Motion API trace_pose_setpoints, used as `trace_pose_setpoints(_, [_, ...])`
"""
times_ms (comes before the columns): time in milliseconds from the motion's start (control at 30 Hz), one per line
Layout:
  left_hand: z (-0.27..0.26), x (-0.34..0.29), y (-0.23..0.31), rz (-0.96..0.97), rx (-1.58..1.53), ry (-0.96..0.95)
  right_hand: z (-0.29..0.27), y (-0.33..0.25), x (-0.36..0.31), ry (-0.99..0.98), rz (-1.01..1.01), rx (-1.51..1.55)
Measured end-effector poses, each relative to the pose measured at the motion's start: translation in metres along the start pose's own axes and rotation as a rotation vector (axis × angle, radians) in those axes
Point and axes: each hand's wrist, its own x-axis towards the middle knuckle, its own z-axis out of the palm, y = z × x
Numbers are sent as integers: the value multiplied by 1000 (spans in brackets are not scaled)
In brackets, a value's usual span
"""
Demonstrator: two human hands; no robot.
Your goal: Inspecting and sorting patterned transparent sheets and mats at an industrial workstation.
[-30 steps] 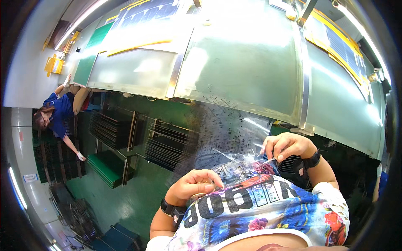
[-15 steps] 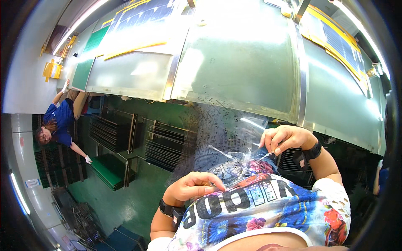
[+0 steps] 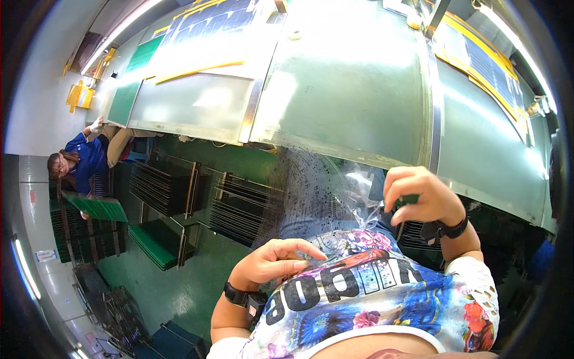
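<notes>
My right hand point(image 3: 424, 194) is raised in front of my waist at the table's near edge. A gap shows between its thumb and curled fingers, with nothing visible in it. Just left of those fingertips is a bunched, shiny piece of clear plastic film point(image 3: 363, 203); whether they touch cannot be made out. My left hand point(image 3: 278, 260) hovers low by the printed shirt point(image 3: 359, 281), forefinger stretched out and thumb slightly apart from it. I see nothing held there. A dark-dotted, see-through sheet point(image 3: 305, 185) hangs over my legs. Each wrist carries a black strap with a small box.
A long metal-topped table point(image 3: 347, 90) spans the far side, with solar panels point(image 3: 209, 30) on it. Racks of dark sheets point(image 3: 164, 188) and a stack of green boards point(image 3: 155, 244) stand at left. There, a co-worker point(image 3: 89, 158) holds a green board point(image 3: 98, 206).
My right hand has risen and its fingers have parted, letting go of a thin clear strip. My left hand has barely moved. The co-worker has lifted a green board from the stack.
</notes>
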Motion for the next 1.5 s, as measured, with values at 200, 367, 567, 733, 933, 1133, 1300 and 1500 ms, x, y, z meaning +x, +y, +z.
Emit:
trace_pose_setpoints(200, [7,-1,10,-12,-18,54,23,0,7,261,81,-63])
trace_pose_setpoints(367, [0,5,7,13,174,-111,24,24,23,103,-19,-266])
trace_pose_setpoints(567, [0,2,2,28,168,-108,36,33,34,-232,-39,60])
trace_pose_setpoints(733, [2,-1,3,53,188,-82,47,57,20,46,418,591])
trace_pose_setpoints(933, [-2,-1,10,125,297,-167,57,82,12,331,491,696])
trace_pose_setpoints(1133, [-15,-32,12,372,424,-157,14,102,-11,704,451,515])
trace_pose_setpoints(1300, [-35,-85,10,657,325,-160,-36,129,-55,1190,307,625])
trace_pose_setpoints(1500, [-28,-117,-19,986,-24,342,-68,133,-161,864,-261,1141])
